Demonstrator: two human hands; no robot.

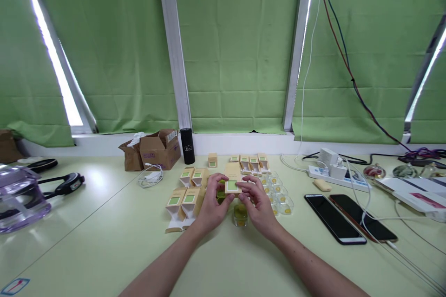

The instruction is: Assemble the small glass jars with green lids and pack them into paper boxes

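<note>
Between my two hands is a small tan box with a green label, raised over the table. My left hand pinches its left side and my right hand holds its right side. Just below the fingers, a small glass jar with yellow-green contents stands on the table. Part of another green item shows behind my left fingers. Left of my hands, several open tan boxes stand in two rows. Clear round containers with yellow centres lie to the right.
Behind are more tan boxes, a brown carton and a black cylinder. Two phones, cables and a power strip lie to the right. A clear purple-tinted container stands far left.
</note>
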